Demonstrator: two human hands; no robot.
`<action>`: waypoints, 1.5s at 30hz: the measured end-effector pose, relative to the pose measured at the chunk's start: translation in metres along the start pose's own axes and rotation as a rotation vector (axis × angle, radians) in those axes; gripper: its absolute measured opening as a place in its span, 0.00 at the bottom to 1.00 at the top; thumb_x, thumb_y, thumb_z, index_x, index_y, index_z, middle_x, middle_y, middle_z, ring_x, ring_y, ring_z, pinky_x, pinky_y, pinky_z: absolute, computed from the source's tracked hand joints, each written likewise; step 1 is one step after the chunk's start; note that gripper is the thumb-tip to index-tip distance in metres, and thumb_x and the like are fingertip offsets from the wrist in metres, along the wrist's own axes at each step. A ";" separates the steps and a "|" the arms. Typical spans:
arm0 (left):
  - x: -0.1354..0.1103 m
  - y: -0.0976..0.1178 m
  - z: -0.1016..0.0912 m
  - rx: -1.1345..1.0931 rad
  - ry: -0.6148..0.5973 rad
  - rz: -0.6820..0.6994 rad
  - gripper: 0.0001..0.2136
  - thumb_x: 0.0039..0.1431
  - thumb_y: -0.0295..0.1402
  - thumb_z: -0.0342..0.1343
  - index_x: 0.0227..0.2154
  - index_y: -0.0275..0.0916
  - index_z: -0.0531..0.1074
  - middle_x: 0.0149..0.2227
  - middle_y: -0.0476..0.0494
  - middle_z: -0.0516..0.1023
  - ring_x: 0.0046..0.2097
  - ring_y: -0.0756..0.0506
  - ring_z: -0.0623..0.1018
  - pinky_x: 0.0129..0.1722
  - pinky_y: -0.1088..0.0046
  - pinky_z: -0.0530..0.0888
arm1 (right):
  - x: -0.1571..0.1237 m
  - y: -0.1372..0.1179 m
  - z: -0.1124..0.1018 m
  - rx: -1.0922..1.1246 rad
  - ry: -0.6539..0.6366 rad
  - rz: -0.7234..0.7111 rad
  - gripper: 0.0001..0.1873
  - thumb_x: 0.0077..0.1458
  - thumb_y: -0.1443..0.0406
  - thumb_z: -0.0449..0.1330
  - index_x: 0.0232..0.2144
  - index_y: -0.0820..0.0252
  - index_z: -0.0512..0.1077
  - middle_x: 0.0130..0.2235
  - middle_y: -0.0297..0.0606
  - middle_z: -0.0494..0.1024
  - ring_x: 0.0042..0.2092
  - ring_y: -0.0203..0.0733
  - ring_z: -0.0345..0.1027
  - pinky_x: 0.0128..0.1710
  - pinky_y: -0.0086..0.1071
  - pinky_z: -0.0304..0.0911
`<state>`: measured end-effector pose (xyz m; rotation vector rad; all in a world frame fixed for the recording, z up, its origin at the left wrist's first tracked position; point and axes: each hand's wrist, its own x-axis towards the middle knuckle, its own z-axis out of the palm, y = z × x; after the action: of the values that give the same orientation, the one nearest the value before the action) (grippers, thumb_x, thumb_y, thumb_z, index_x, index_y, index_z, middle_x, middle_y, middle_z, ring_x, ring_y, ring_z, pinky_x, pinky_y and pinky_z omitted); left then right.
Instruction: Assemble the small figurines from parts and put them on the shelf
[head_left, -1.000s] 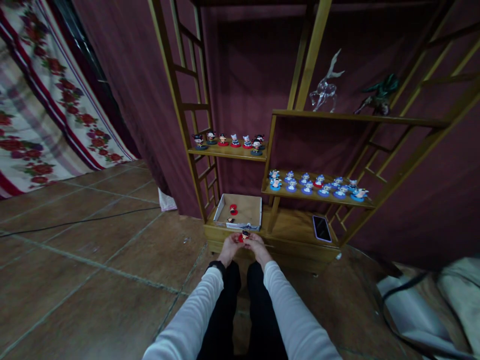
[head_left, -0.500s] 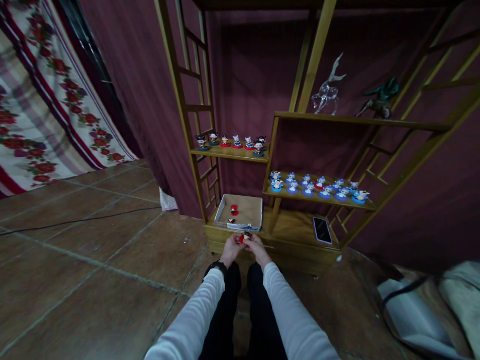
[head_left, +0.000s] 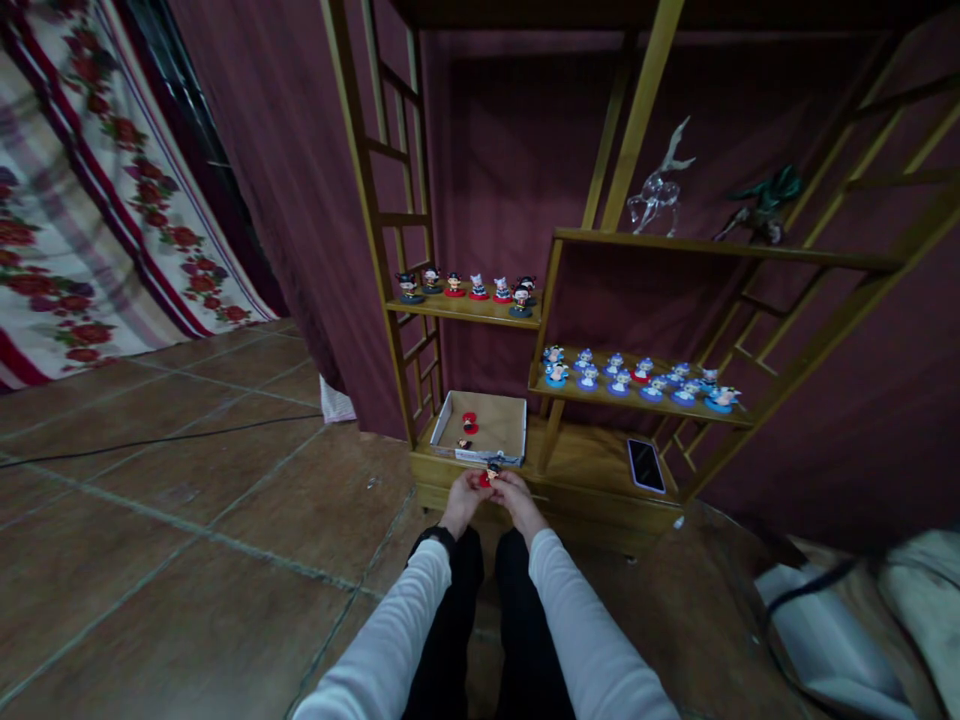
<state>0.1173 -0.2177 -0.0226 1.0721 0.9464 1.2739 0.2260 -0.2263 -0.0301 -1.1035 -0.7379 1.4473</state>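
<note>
A small black-haired figurine on a red base [head_left: 492, 473] is held between my two hands, just in front of the shelf's lower edge. My left hand [head_left: 464, 497] grips it by the red base. From the other side, the fingers of my right hand [head_left: 516, 494] close on it. Right behind my hands, a shallow cardboard box [head_left: 501, 425] holds a figurine with a red base [head_left: 469, 422] and a dark-haired piece [head_left: 463, 443] lying down. Several figurines [head_left: 478, 287] stand on the left shelf, on red or dark bases.
Several blue and purple figurines [head_left: 619, 382] stand in two rows on the right shelf. Above them are a clear glass deer [head_left: 657, 195] and a dark green statue [head_left: 766, 205]. A phone [head_left: 646, 465] lies on the lower board. A black cable [head_left: 187, 437] crosses the tiled floor.
The figurine between my hands appears turned slightly more upright. The view has shifted a little; my hands stay in about the same place.
</note>
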 end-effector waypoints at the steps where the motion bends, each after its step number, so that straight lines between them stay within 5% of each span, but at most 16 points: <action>1: -0.001 0.002 0.000 -0.011 0.000 -0.009 0.20 0.28 0.27 0.66 0.31 0.34 0.71 0.27 0.44 0.77 0.30 0.47 0.76 0.34 0.69 0.72 | 0.000 0.000 0.000 0.025 -0.010 -0.001 0.15 0.32 0.61 0.64 0.28 0.60 0.70 0.25 0.31 0.74 0.28 0.35 0.67 0.32 0.31 0.62; 10: 0.000 0.016 0.005 -0.033 0.007 -0.061 0.22 0.25 0.27 0.67 0.31 0.35 0.70 0.27 0.45 0.77 0.31 0.45 0.76 0.35 0.67 0.71 | -0.002 0.000 0.000 0.078 0.024 -0.007 0.16 0.31 0.64 0.64 0.30 0.60 0.71 0.28 0.35 0.76 0.29 0.37 0.69 0.32 0.31 0.63; 29: 0.004 -0.007 -0.009 -0.020 0.062 0.035 0.22 0.22 0.24 0.66 0.25 0.39 0.63 0.24 0.51 0.73 0.27 0.50 0.73 0.32 0.73 0.69 | -0.002 0.001 -0.001 0.167 -0.128 0.009 0.15 0.33 0.64 0.63 0.30 0.61 0.73 0.30 0.41 0.78 0.34 0.44 0.72 0.34 0.35 0.63; 45: -0.001 0.002 -0.015 0.084 -0.033 -0.007 0.18 0.28 0.28 0.66 0.29 0.36 0.73 0.29 0.44 0.77 0.31 0.46 0.75 0.35 0.71 0.70 | -0.008 0.005 -0.009 0.225 -0.126 -0.015 0.20 0.29 0.64 0.68 0.31 0.58 0.71 0.33 0.37 0.77 0.35 0.42 0.72 0.40 0.38 0.64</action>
<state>0.1020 -0.2178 -0.0242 1.1507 0.9856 1.2158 0.2321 -0.2358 -0.0361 -0.8391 -0.6511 1.5558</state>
